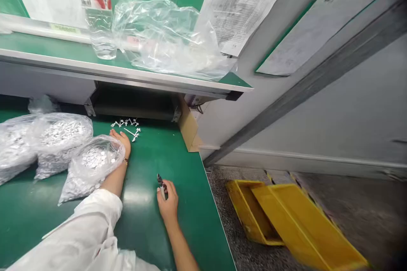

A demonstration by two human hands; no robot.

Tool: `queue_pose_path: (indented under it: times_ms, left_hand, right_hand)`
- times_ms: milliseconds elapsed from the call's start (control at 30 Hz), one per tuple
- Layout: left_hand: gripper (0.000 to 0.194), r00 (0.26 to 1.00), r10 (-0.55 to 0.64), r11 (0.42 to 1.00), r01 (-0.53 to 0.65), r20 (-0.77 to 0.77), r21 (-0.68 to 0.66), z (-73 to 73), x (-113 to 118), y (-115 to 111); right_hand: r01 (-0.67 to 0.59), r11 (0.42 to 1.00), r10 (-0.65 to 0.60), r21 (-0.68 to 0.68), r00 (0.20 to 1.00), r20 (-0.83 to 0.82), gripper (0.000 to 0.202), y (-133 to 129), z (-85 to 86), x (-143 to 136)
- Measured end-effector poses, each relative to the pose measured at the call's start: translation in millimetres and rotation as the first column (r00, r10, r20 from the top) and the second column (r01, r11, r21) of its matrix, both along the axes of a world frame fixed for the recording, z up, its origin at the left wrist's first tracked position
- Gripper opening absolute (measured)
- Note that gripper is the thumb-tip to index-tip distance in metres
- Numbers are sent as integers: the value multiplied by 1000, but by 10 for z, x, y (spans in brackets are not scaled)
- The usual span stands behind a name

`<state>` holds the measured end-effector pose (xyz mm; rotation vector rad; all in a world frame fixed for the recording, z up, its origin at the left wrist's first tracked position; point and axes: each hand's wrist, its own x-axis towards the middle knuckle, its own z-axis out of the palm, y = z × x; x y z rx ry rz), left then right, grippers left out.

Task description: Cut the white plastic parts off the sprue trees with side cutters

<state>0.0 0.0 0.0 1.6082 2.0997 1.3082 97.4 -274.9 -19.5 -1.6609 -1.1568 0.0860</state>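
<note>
My left hand [122, 140] is stretched over the green table, its fingers apart and nothing visible in them. Just beyond its fingertips lie several thin white branched plastic pieces [132, 132]. Beside its wrist, a clear bag of small white round parts [93, 161] leans against the forearm. Nearer the front, my right hand [168, 204] is closed around a small dark-tipped hand tool [162, 187], which looks like pliers or cutters. The tool's tip points away from me, and part of it is hidden by the fingers.
More filled clear bags [62, 135] stand at the left. Above the table runs a shelf [76, 62] with a water bottle [101, 25] and crumpled plastic bags [168, 38]. A cardboard piece [188, 129] stands at the back right. Yellow bins [299, 216] sit on the floor to the right.
</note>
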Motion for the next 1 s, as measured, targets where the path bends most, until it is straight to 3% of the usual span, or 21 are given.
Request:
queue_pose_path:
  times_ms: [167, 300, 367, 467, 600, 733, 833, 900, 1000]
  left_hand:
    - [58, 1000, 11, 1000, -10, 27, -15, 85, 90, 401]
    - [54, 999, -23, 1000, 22, -25, -17, 55, 122, 660]
    - [48, 993, -80, 997, 77, -86, -31, 26, 131, 755]
    - [46, 944, -262, 965, 249, -202, -85, -13, 136, 857]
    - [48, 744, -569, 819, 548, -351, -168, -51, 139, 913]
    - [50, 485, -789, 586, 777, -376, -229, -79, 213, 799]
    - [37, 330, -885, 415, 879, -329, -235, -107, 332, 606]
    - [33, 283, -917, 341, 922, -279, -185, -127, 413, 479]
    - [34, 308, -933, 320, 947, -184, -39, -147, 488, 357]
  right_hand:
    - [-67, 997, 67, -50, 998, -4, 25, -12, -11, -1]
    - [-99, 990, 98, -105, 995, -12, 28, -6, -5, -4]
    - [-103, 987, 102, -121, 995, -15, 29, -7, -3, -7]
    - [-97, 987, 97, -130, 995, -8, 31, -13, -3, -14]
    - [-93, 986, 93, -135, 996, -6, 31, -7, -1, -28]
    - [-79, 987, 78, -139, 997, -14, 30, 17, 9, -43]
    - [-73, 988, 70, -134, 997, -30, 30, 35, 22, -50]
    - [-74, 989, 69, -130, 997, -46, 31, 43, 31, -55]
    - [-75, 989, 67, -126, 996, -62, 31, 51, 43, -62]
